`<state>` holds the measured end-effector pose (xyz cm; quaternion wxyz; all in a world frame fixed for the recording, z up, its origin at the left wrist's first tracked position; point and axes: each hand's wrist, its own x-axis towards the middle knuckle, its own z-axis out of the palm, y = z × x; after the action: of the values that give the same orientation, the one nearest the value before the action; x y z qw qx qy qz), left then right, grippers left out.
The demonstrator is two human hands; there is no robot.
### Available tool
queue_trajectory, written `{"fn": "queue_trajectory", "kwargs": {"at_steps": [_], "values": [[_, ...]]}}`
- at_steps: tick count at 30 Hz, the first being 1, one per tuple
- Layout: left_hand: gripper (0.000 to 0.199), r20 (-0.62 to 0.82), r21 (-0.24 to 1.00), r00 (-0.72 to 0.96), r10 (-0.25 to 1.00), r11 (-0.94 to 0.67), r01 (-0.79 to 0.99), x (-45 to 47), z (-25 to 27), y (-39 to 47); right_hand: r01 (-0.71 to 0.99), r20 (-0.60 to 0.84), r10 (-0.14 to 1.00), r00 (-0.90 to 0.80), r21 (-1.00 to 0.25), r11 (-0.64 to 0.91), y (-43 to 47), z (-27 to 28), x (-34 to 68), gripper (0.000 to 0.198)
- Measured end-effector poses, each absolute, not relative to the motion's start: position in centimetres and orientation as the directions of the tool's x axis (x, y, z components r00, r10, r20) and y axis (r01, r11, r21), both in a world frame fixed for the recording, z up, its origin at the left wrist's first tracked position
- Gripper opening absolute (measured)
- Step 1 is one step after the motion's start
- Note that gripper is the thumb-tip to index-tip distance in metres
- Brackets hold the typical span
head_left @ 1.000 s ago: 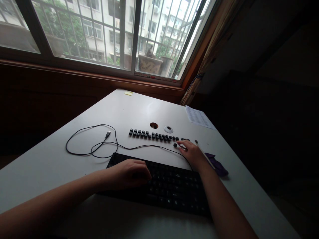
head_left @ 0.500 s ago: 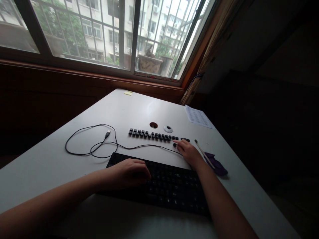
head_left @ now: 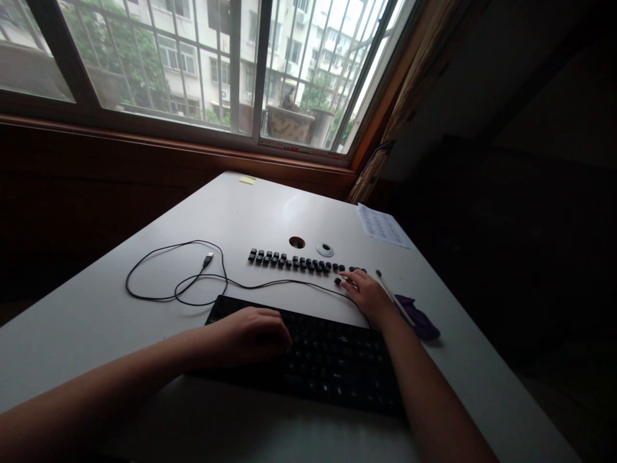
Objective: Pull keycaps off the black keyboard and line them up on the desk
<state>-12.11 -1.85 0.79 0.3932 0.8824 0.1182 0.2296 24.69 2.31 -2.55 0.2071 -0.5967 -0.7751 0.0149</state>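
Note:
A black keyboard (head_left: 332, 360) lies at the near side of the white desk, tilted a little in view. My left hand (head_left: 255, 331) rests over its left half, fingers curled and pressed together; anything inside them is lost in shadow. Beyond the keyboard, my right hand (head_left: 364, 292) hovers at the right end of rows of loose black keycaps (head_left: 294, 262). Its fingers are apart, and no object shows between them. One single keycap (head_left: 337, 281) sits on the desk just left of those fingertips.
A black USB cable (head_left: 176, 299) loops across the desk's left side. To the right, a thin brush-like stick (head_left: 395, 299) lies on a purple cloth (head_left: 421, 321). A round hole (head_left: 297, 243), its grey cover (head_left: 325, 249) and a printed sheet (head_left: 385, 226) are farther back.
My right hand has shifted slightly right, away from the single keycap, which now stands apart from the fingertips. My left hand stays in place over the keyboard.

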Motion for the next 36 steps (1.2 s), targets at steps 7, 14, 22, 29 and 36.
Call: {"fn": "queue_trajectory", "kwargs": {"at_steps": [7,14,22,29,36], "values": [[0.016,0.322,0.748,0.864,0.386,-0.663,0.018,-12.15,0.74,-1.83,0.917,0.333,0.926,-0.179,-0.286,0.279,1.88,-2.06,24.66,0.029],[0.016,0.314,0.751,0.865,0.391,-0.66,0.026,-12.15,0.6,-1.79,0.912,0.282,0.945,-0.168,-0.32,0.257,1.89,-1.93,24.37,0.026],[0.016,0.327,0.75,0.862,0.389,-0.662,0.014,-12.03,1.12,-1.89,0.93,0.273,0.942,-0.194,-0.256,0.265,2.48,-2.62,24.43,0.023],[0.017,0.313,0.749,0.868,0.386,-0.663,0.024,-12.09,1.16,-1.91,0.948,0.306,0.933,-0.191,-0.19,0.257,2.69,-2.73,24.07,0.023],[0.016,0.322,0.741,0.866,0.383,-0.672,0.022,-12.06,0.82,-1.85,0.948,0.367,0.911,-0.189,-0.173,0.267,2.55,-2.72,24.33,0.027]]}}
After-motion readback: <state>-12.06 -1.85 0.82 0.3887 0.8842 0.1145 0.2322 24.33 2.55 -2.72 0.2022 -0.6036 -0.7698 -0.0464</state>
